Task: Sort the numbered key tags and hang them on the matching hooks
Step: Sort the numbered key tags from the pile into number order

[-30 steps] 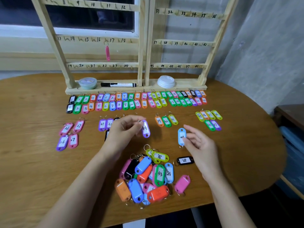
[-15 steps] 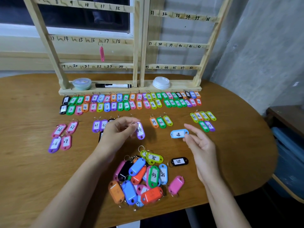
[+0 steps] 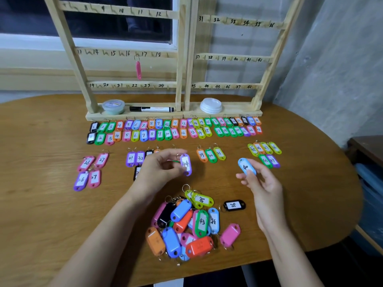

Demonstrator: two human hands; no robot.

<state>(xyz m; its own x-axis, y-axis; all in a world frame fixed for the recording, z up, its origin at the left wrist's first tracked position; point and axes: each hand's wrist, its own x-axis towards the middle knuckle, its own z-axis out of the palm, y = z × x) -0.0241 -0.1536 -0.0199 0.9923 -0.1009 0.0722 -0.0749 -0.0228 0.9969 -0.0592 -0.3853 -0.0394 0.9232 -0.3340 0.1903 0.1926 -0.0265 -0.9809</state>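
Note:
My left hand [image 3: 159, 168] pinches a purple tag marked 44 [image 3: 186, 164] above the table's middle. My right hand [image 3: 262, 185] holds a light blue tag marked 40 [image 3: 246, 166] at its fingertips, just left of the group with 45 to 48 [image 3: 265, 150]. A loose pile of mixed tags [image 3: 186, 224] lies near the front edge between my arms, with a black tag 36 [image 3: 234, 205] beside it. Two sorted rows of tags [image 3: 176, 129] lie in front of the wooden hook rack [image 3: 182, 59]. One pink tag [image 3: 138, 69] hangs at hook 17.
Small groups lie on the table: 26 and 27 [image 3: 91, 168] at left, 31 and 32 [image 3: 135, 158] behind my left hand, 39 to 41 [image 3: 211, 155] in the middle. A green tub [image 3: 113, 106], a marker [image 3: 152, 109] and a white lid [image 3: 211, 105] rest on the rack's base.
My right hand has carried the light blue tag to the right, toward the 45 to 48 group, turning it. My left hand keeps the purple tag 44 almost where it was.

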